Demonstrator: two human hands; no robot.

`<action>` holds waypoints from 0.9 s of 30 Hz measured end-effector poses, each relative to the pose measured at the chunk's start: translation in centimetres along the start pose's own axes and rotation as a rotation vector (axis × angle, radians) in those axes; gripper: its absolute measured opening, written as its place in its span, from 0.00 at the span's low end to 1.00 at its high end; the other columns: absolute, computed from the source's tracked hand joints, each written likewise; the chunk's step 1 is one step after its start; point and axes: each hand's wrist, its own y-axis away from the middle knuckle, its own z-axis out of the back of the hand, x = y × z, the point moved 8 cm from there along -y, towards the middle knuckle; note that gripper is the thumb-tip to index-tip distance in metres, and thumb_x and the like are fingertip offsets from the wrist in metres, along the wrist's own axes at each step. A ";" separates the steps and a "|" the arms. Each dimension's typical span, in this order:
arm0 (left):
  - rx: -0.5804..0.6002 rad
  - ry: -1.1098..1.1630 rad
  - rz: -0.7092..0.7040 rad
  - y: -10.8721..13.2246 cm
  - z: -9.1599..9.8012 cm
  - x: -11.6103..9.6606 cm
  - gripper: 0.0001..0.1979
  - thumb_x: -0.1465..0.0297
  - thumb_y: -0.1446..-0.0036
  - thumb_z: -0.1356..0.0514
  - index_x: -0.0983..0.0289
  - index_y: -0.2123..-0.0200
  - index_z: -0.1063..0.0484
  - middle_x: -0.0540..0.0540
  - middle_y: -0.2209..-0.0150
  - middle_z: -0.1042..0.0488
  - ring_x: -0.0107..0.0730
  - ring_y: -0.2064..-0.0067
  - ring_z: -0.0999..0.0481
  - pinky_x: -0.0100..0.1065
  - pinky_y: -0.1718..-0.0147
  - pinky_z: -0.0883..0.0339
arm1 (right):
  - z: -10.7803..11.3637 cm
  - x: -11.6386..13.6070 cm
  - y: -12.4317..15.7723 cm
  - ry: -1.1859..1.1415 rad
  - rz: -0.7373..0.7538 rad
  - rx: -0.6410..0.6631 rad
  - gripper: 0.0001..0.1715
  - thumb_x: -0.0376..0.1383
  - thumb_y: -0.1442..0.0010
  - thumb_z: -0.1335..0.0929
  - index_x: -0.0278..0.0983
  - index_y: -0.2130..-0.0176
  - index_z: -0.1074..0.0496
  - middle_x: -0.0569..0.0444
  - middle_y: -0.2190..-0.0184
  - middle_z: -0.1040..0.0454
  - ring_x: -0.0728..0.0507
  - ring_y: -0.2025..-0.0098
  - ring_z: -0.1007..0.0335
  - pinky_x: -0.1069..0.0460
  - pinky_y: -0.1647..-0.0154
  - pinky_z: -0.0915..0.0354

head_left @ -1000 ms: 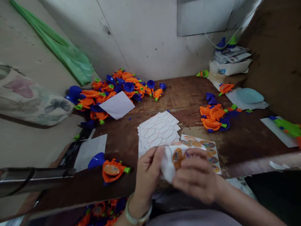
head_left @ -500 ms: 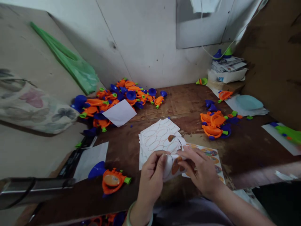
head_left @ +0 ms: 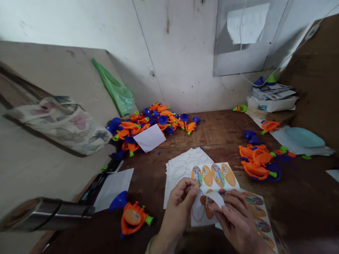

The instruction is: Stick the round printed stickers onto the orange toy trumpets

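My left hand (head_left: 181, 199) is closed, thumb and fingers pinching the left edge of a sticker sheet (head_left: 209, 169) with orange and multicoloured oval stickers. Low on that sheet, near my thumb, is a blank oval outline. Between the fingertips of my right hand (head_left: 235, 215) is a curled white strip (head_left: 215, 198) that arches over the sheet; whether it is fully loose cannot be made out. Beneath the sheet lies a stack of used backing sheets (head_left: 182, 164) with bare oval outlines. Another sticker sheet (head_left: 261, 215) rests partly under my right hand.
An orange toy trumpet (head_left: 134, 217) with a blue bell lies at front left, near a metal cylinder (head_left: 45, 211). Toy trumpets are heaped (head_left: 159, 121) at back left. More orange parts (head_left: 256, 160), a light-blue lid-like disc (head_left: 304, 137) and a paper-filled box (head_left: 272, 103) are on the right.
The sticker sheet, bent up in my hands before, now lies flatter and faces me. My right hand has drawn the white strip toward the right and down. The camera view has shifted.
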 end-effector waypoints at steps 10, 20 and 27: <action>-0.071 -0.286 -0.091 0.6 -0.2 -2.3 0.27 0.44 0.45 0.27 0.62 0.69 0.26 0.47 0.76 0.30 0.26 0.74 0.36 0.27 0.74 0.39 | -1.5 -2.0 -1.6 -0.001 -0.249 0.197 0.09 0.35 0.25 0.31 0.41 0.48 0.22 0.51 0.61 0.13 0.40 0.58 0.14 0.45 0.54 0.17; -0.050 -0.125 0.109 1.1 -0.6 -0.9 0.28 0.44 0.48 0.26 0.61 0.65 0.29 0.46 0.77 0.29 0.26 0.77 0.34 0.27 0.77 0.40 | 0.1 -0.6 -0.8 -0.119 0.088 0.037 0.20 0.24 0.34 0.30 0.46 0.49 0.23 0.58 0.61 0.12 0.45 0.55 0.16 0.47 0.50 0.21; 0.022 -0.650 -0.101 -5.3 3.0 -1.0 0.18 0.55 0.36 0.39 0.60 0.50 0.29 0.47 0.71 0.28 0.30 0.74 0.30 0.28 0.74 0.37 | -1.7 3.8 0.5 -0.434 0.166 0.498 0.19 0.36 0.18 0.42 0.46 0.52 0.23 0.66 0.67 0.13 0.55 0.63 0.18 0.59 0.41 0.28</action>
